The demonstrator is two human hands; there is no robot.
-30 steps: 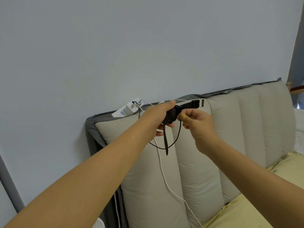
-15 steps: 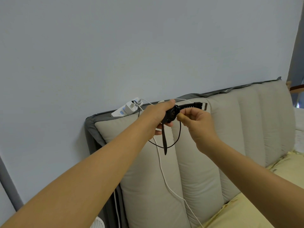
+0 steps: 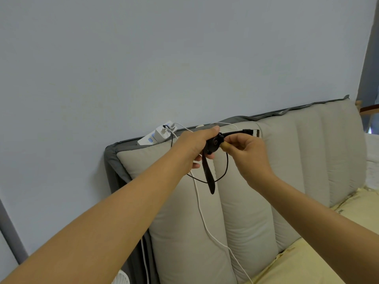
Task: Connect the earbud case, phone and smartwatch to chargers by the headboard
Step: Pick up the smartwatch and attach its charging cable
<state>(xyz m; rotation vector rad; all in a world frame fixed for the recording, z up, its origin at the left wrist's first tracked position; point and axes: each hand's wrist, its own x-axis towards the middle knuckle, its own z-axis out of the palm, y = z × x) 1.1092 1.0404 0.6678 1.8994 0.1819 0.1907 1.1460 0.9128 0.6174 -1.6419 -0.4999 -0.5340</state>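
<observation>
My left hand (image 3: 194,144) grips a black smartwatch (image 3: 213,143) by its round body, just in front of the top of the headboard (image 3: 307,144). One strap hangs down, the other points right. My right hand (image 3: 244,146) pinches the end of a thin black charging cable (image 3: 227,162) against the watch's back; the connector itself is hidden by my fingers. That cable loops down and runs back to a white charger (image 3: 162,133) plugged into a power strip (image 3: 147,140) on the headboard's top edge. Neither the earbud case nor the phone is visible.
A white cable (image 3: 202,214) hangs from the charger down the padded beige cushions. Yellow bedding (image 3: 320,261) lies at the lower right. A small white fan (image 3: 121,278) peeks out at the bottom beside the grey bed frame. A bare wall rises behind.
Both hands have stayed at the watch with only slight shifts. My right fingers have pressed closer onto the watch's back.
</observation>
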